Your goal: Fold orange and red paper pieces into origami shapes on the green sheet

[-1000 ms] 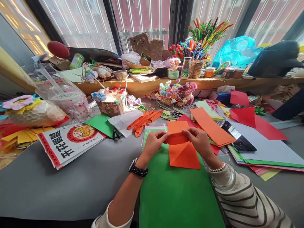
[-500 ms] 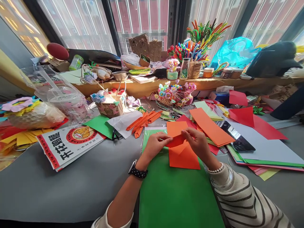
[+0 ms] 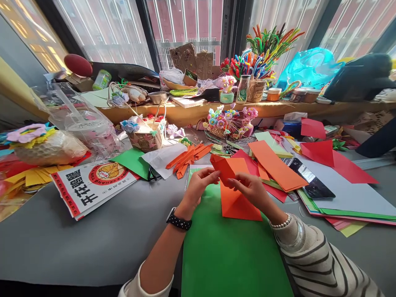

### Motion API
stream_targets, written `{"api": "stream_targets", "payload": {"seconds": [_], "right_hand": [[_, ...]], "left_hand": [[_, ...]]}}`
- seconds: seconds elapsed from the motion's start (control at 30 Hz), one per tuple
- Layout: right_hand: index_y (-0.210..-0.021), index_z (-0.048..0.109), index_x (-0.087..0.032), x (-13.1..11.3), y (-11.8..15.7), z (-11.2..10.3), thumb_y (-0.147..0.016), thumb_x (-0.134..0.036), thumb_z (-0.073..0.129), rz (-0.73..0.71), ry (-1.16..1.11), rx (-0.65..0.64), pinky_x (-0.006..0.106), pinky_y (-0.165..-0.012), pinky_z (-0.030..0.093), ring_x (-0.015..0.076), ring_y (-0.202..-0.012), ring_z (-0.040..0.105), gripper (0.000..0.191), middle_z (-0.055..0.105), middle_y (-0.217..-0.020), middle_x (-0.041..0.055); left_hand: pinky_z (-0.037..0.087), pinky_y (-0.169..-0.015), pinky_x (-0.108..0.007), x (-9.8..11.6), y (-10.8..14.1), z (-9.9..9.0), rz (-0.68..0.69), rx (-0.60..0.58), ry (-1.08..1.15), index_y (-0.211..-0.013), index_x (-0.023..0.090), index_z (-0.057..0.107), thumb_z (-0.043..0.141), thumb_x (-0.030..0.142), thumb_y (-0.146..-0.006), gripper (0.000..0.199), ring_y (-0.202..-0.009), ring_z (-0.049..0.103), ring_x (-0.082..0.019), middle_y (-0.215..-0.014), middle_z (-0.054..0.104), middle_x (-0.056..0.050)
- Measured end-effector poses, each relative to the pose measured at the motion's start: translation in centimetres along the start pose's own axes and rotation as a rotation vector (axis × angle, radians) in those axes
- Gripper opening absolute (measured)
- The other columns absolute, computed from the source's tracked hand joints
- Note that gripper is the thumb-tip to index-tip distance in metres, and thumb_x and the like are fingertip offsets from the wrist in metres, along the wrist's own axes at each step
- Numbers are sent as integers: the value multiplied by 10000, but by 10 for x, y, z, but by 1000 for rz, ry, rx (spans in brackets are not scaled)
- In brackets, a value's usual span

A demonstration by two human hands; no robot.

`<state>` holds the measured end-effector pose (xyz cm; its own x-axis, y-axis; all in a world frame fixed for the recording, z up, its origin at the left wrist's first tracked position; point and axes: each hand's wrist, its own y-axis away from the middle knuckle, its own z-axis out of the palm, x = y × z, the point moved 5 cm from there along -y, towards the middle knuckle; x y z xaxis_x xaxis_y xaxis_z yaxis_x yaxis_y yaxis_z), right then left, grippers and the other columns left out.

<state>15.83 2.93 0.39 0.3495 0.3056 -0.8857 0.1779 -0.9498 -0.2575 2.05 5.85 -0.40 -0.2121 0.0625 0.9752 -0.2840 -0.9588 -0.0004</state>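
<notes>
Between my two hands is a small folded piece of orange paper (image 3: 223, 166), held up at a tilt. My left hand (image 3: 198, 185) pinches its left lower edge, and my right hand (image 3: 252, 190) grips its lower right corner. Beneath them a larger sheet of orange paper (image 3: 241, 207) lies on a green sheet (image 3: 232, 255). Several folded orange paper strips (image 3: 188, 159) rest in a pile just beyond my left hand. A long orange paper piece (image 3: 276, 165) lies past my right hand.
To the right, a phone (image 3: 312, 179) lies on a stack of coloured paper (image 3: 355, 198). A printed paper bag (image 3: 93, 185) is at left. Behind stand a flower basket (image 3: 148, 138), beaded flowers (image 3: 227, 123) and a sill (image 3: 192, 109) crowded with pipe cleaners (image 3: 250, 66).
The small orange paper has been turned from nearly level to a steeper tilt, its upper end now up and to the left. My right hand has shifted slightly lower on it.
</notes>
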Motion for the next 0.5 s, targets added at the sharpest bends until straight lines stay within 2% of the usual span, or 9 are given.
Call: {"api": "stream_targets", "payload": {"seconds": [0.17, 0.33, 0.5], "right_hand": [[-722, 560, -157, 5, 0, -6, -759, -415, 476, 74, -152, 23, 242, -541, 478, 125, -545, 583, 274, 615, -611, 23], [-640, 539, -160, 4, -1, -6, -735, -439, 496, 84, -120, -39, 221, -482, 468, 112, -483, 561, 298, 566, -517, -6], [-736, 559, -154, 5, -1, -14, -740, -411, 502, 84, -95, 73, 239, -517, 478, 124, -510, 585, 263, 604, -574, 11]], "left_hand": [[447, -588, -227, 3, -1, 0, 13, 17, -52, -723, 139, 631, 655, 287, -606, 191, -604, 531, -102, -680, 597, -5], [463, -590, -238, 6, -1, -7, 56, 99, -61, -767, 133, 621, 652, 318, -601, 251, -631, 550, -116, -738, 625, -23], [470, -575, -225, 5, -1, -5, 22, 56, -131, -691, 116, 620, 690, 294, -556, 234, -594, 556, -114, -630, 604, -6]]}}
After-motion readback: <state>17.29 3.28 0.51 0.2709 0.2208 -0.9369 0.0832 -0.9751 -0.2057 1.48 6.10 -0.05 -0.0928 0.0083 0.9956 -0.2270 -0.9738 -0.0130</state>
